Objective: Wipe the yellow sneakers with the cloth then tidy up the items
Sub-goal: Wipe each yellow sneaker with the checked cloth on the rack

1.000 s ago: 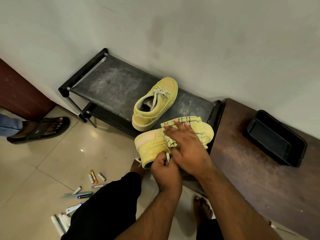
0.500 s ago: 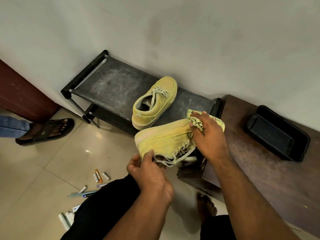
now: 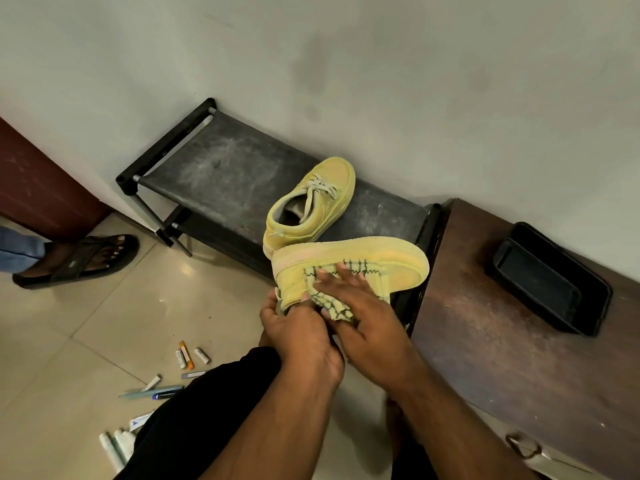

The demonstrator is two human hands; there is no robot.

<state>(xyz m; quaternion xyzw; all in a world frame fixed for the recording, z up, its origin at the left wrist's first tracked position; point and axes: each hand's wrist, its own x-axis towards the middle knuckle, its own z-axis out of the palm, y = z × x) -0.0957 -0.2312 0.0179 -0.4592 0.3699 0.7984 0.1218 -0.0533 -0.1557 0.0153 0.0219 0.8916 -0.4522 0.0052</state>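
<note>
One yellow sneaker rests upright on the dusty black shoe rack. The second yellow sneaker is tipped on its side in front of the rack, sole edge facing up. My left hand grips it at the heel end. My right hand presses a yellow checked cloth flat against the sneaker's side, fingers spread over the cloth.
A brown wooden cabinet top at the right carries a black tray. Small tubes and pens lie scattered on the tiled floor at lower left. Another person's sandalled foot stands at the left.
My right hand slid the cloth from the sneaker's toe end back toward the heel side. My left hand shifted up against the heel, and the sneaker tipped further onto its side.
</note>
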